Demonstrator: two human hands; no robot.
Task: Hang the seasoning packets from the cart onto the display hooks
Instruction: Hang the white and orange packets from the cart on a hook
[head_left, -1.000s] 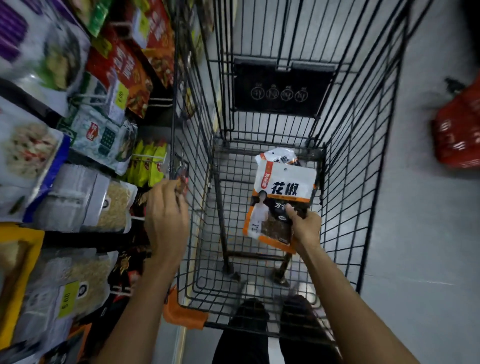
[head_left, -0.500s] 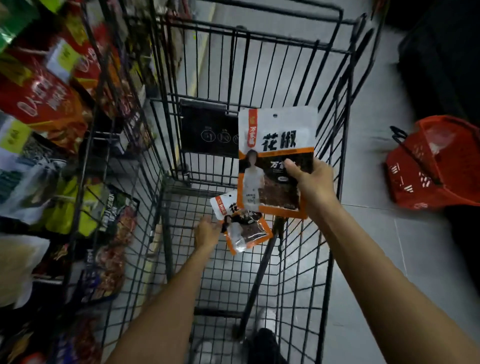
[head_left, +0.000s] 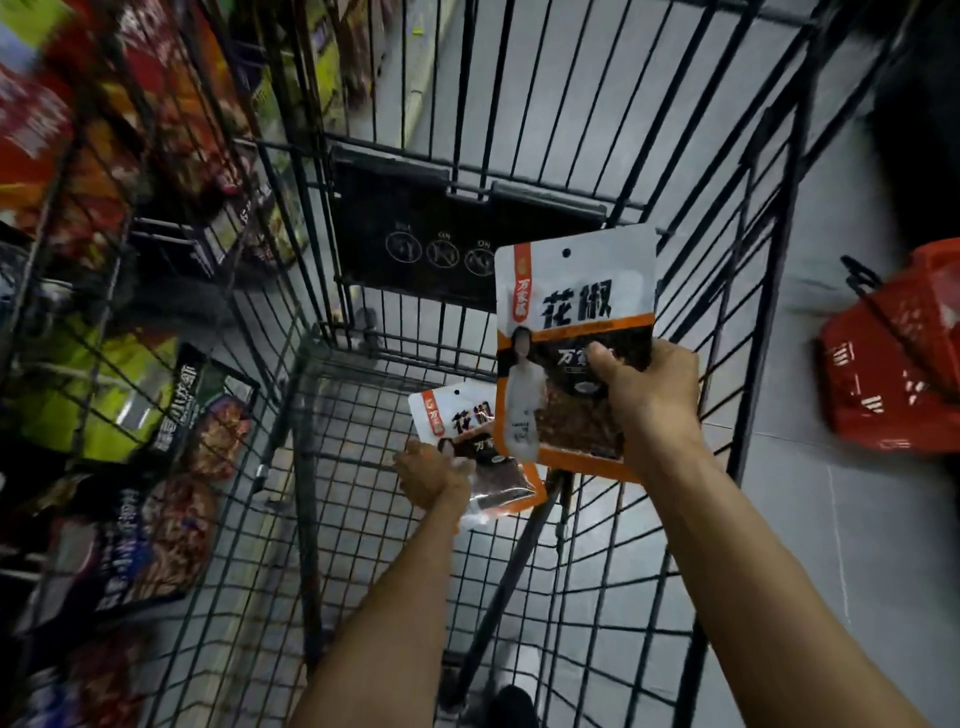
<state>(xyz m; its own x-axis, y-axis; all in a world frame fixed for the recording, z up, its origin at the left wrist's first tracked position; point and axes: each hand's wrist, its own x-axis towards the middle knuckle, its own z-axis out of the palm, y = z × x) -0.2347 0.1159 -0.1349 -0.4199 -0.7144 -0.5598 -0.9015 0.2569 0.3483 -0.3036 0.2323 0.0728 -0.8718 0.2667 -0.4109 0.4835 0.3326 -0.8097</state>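
Head view looks down into the wire cart (head_left: 769, 260), where we have both arms reaching in. Our right hand (head_left: 649, 395) holds a seasoning packet (head_left: 571, 312) upright above the cart's right side. The thumb is pressed on its dark front and the fingers are wrapped behind its right edge, so they are clamped on the packet. We judge the low grip is deliberate, since it leaves the hang hole (head_left: 566, 253) at the top free for a hook.

Our left hand (head_left: 431, 473) is lower and touches the near-left edge of a second packet (head_left: 478, 447), which lies tilted near the cart floor and partly behind the first. Its fingers are hidden under the packet, so we cannot tell whether they grip it.

The display (head_left: 156, 415) on the left is smeared by motion blur and we cannot make out its hooks. A red basket (head_left: 893, 364) sits cut off at the right.
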